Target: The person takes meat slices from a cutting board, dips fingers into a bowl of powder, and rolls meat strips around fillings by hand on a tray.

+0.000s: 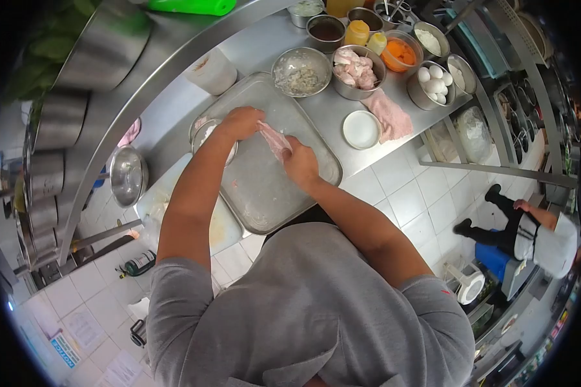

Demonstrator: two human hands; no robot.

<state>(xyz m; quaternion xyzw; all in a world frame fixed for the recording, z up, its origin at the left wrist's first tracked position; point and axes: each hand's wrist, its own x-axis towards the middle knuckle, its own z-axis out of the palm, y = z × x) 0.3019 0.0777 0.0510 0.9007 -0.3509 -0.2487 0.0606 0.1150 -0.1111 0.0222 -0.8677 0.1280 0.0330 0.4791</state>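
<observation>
My left hand (pixel 242 122) has its fingers closed on 1 end of a strip of raw meat (pixel 274 137), pale pink and thin. My right hand (pixel 300 161) grips the other end, thumb and fingers pressed around it, so the strip hangs slantwise between my 2 hands, above the far half of a metal baking tray (pixel 265 193). Under my left forearm, by the tray's left edge, sits a bowl of white powder (pixel 207 134), partly hidden by my arm. Just beyond that bowl, at the tray's far left corner, lies a small pink piece (pixel 201 121), too covered for me to name.

The tray rests on a steel tabletop (pixel 334 116), with a pale cutting board (pixel 223 222) showing past its left edge. Just beside the tray's far right corner is a metal mixing bowl (pixel 292 58) with pasty batter in it. To the right of that stands a metal pot (pixel 353 94) full of raw chicken pieces (pixel 358 68). Nearer the tabletop's front edge, a small white bowl (pixel 360 131) sits next to a pink cloth (pixel 388 117). Farther right along that edge, a metal container (pixel 421 98) holds white eggs (pixel 435 84).
</observation>
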